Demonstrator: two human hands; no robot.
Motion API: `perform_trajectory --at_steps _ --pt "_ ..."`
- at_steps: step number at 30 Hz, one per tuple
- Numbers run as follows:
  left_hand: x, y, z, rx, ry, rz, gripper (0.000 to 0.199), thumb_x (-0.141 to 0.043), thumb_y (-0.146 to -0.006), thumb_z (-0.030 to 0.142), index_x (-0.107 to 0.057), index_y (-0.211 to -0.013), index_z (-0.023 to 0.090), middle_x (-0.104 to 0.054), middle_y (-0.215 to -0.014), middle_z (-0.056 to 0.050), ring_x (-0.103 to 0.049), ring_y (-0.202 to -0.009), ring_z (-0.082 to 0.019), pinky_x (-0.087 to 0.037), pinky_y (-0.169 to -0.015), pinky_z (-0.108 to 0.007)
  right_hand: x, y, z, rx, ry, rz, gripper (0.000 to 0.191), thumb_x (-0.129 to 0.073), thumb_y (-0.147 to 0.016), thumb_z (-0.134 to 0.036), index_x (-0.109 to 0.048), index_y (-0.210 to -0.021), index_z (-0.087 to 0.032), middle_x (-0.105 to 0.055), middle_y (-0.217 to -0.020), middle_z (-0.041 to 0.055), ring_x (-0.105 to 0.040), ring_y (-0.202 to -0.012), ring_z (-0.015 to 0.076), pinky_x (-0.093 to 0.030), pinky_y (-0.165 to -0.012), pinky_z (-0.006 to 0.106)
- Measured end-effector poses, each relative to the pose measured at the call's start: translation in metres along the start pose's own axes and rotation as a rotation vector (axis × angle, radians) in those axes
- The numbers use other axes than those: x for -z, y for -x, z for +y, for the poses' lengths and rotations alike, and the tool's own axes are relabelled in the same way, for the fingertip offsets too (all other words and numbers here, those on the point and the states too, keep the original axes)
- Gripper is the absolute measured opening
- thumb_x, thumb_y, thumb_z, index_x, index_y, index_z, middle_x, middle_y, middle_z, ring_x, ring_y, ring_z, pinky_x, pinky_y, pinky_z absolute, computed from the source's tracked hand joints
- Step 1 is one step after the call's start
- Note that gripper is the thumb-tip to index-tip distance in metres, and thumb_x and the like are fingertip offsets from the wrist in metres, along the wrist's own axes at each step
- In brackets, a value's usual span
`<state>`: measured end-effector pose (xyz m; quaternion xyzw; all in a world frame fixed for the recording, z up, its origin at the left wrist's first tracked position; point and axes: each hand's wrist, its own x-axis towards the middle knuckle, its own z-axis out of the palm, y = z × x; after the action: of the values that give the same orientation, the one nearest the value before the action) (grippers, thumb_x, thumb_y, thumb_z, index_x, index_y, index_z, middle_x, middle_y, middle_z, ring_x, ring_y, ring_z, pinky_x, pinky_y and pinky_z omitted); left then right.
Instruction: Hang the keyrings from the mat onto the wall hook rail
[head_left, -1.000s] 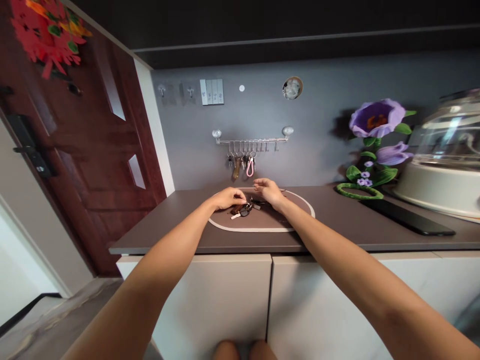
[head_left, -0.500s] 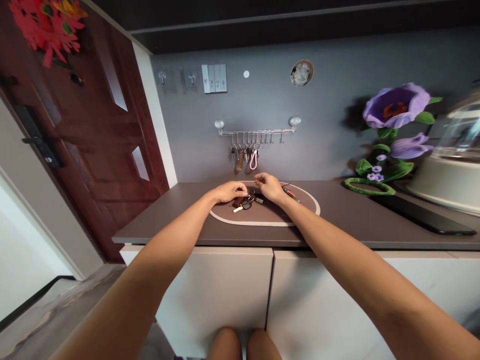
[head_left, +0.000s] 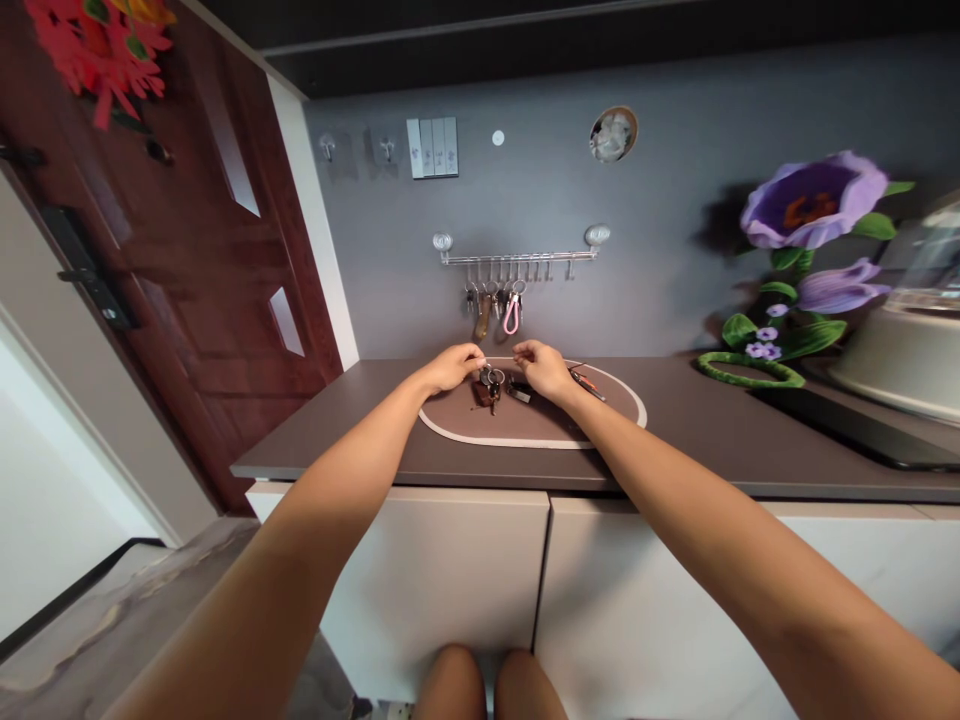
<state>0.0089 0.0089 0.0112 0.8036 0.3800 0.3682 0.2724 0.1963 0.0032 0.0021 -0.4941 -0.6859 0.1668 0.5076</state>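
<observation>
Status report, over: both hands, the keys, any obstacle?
Left hand pinching key bunch. Right hand nearby, half-curled, grip unclear. Bunch over mat, contact unclear. Small silver piece alongside, no visible blockage.

A large purple flower point(head_left: 816, 205) stands beside a flat black slab point(head_left: 859, 430), a red-brown door point(head_left: 202, 290) well apart.

From here, a dark red door point(head_left: 172, 260) is standing left of the grey wall point(head_left: 525, 190); a black unit point(head_left: 487, 55) is hanging overhead, pale cupboards point(head_left: 442, 570) are supporting a brown counter point(head_left: 304, 435).
</observation>
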Motion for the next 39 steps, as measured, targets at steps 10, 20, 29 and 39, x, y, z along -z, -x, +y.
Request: perform_trajectory --at_steps 10,20,29,39 --pt "0.002 -0.003 0.000 0.052 0.171 0.073 0.014 -0.047 -0.078 0.026 -0.051 -0.074 0.013 -0.054 -0.067 0.000 -0.044 -0.057 -0.008 -0.037 -0.063 -0.023 0.002 0.003 -0.006 0.014 0.167 -0.063 0.022 -0.048 -0.074 -0.009 -0.058 -0.093 -0.013 -0.064 -0.089 0.0082 -0.059 -0.081 0.0138 -0.043 -0.079 0.028" --pt "0.000 -0.004 0.011 0.107 0.478 0.136 0.014 -0.049 -0.079 0.022 -0.054 -0.072 0.011 -0.054 -0.070 -0.001 -0.049 -0.064 -0.008 -0.039 -0.071 -0.025 -0.003 0.004 -0.008 0.118 0.028 -0.063 0.022 -0.050 -0.074 -0.018 -0.058 -0.094 -0.016 -0.062 -0.084 0.0045 -0.056 -0.079 0.0128 -0.042 -0.079 0.030" --pt "-0.003 -0.003 0.022 0.135 0.754 0.202 0.014 -0.049 -0.080 0.022 -0.054 -0.072 0.011 -0.055 -0.066 -0.001 -0.051 -0.063 -0.008 -0.040 -0.070 -0.025 -0.006 0.006 -0.018 0.286 -0.057 -0.068 0.021 -0.049 -0.075 -0.029 -0.055 -0.092 -0.019 -0.059 -0.088 0.0033 -0.054 -0.079 0.0135 -0.042 -0.077 0.031" --pt "-0.007 -0.006 0.019 0.064 0.912 0.151 0.016 -0.054 -0.077 0.025 -0.053 -0.074 0.010 -0.056 -0.066 -0.002 -0.053 -0.064 -0.009 -0.042 -0.068 -0.026 -0.010 0.008 -0.022 0.319 -0.102 -0.066 0.023 -0.048 -0.075 -0.037 -0.055 -0.086 -0.018 -0.058 -0.085 0.0027 -0.052 -0.077 0.0132 -0.041 -0.072 0.028"
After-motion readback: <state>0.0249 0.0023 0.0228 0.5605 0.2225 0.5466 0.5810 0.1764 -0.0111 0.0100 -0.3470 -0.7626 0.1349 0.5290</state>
